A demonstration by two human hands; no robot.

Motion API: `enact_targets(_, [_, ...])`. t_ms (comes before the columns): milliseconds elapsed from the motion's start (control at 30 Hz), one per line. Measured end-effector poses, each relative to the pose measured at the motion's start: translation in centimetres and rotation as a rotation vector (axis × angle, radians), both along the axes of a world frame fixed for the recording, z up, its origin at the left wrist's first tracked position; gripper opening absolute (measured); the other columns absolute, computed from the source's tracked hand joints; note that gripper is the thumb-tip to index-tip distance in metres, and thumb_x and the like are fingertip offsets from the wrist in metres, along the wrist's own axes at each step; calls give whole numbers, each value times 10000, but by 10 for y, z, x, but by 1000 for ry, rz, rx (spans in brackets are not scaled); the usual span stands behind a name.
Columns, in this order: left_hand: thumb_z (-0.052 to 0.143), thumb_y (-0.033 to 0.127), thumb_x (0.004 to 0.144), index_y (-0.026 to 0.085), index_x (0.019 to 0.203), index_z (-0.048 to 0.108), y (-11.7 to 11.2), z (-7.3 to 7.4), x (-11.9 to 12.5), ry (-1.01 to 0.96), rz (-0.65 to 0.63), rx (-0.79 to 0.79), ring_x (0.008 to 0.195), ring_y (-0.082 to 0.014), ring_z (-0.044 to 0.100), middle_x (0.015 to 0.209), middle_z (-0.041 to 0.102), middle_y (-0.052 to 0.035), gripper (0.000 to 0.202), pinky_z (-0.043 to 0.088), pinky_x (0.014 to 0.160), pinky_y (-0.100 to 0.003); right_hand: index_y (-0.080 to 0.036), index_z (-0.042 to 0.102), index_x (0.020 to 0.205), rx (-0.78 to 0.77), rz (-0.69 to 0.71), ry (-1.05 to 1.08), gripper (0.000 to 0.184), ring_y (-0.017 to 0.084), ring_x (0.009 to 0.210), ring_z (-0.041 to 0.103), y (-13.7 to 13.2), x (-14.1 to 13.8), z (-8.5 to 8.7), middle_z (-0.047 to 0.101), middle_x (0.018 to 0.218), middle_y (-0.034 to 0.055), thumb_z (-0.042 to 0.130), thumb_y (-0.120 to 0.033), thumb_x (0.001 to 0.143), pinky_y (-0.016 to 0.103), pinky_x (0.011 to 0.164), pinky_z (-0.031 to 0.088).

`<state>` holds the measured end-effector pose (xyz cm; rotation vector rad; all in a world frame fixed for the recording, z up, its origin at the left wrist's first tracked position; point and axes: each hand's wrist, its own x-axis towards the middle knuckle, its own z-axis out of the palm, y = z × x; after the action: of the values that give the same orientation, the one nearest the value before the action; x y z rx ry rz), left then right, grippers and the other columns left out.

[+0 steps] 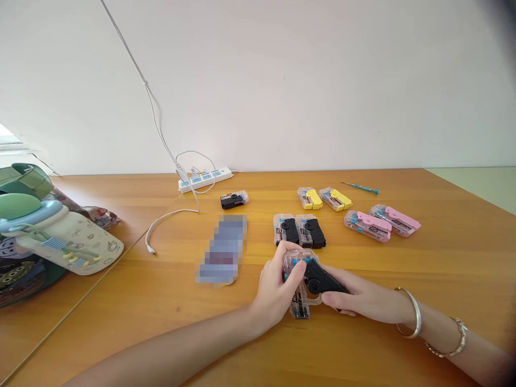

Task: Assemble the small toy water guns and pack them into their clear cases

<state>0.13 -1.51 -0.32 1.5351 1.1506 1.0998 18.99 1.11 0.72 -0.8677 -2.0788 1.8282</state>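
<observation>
Wooden tabletop (242, 349): spreads beneath our forearms.
Clear-and-black gadget (300, 305): between our hands, black arm (332, 287) angled out from clear casing (288, 260); whether it touches the wood, we cannot tell.
Left hand (274, 287): thumb and fingers pinching the casing.
Right hand (357, 296): fingers wrapped round the black arm.
Risk: forcing the round pivot (315, 286) could strain it; a weak left pinch could let the casing slip.
Just beyond: two black-sided units (313, 231), which a forward nudge could knock.
Farther: pink units (373, 221), yellow units (313, 199), then white wall (302, 107).
</observation>
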Motion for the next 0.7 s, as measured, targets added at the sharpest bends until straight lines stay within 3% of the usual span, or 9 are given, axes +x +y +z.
enact_targets(367, [420, 387, 902, 220, 938, 421, 2, -3, 2, -128, -22, -31, 658, -123, 453, 742, 493, 28, 171, 391, 646, -235, -181, 457, 1121, -89, -58, -49, 370, 56, 423, 353, -1, -2, -5, 425, 559, -78, 490, -448, 867, 151, 357, 305])
enact_targets(700, [348, 390, 931, 233, 1008, 386, 2, 1, 4, -186, 15, -104, 725, -131, 463, 805, 494, 25, 178, 386, 717, -250, -203, 401, 936, 15, -334, 37, 391, 72, 434, 412, -10, -14, -12, 474, 553, -73, 415, -587, 863, 195, 428, 375])
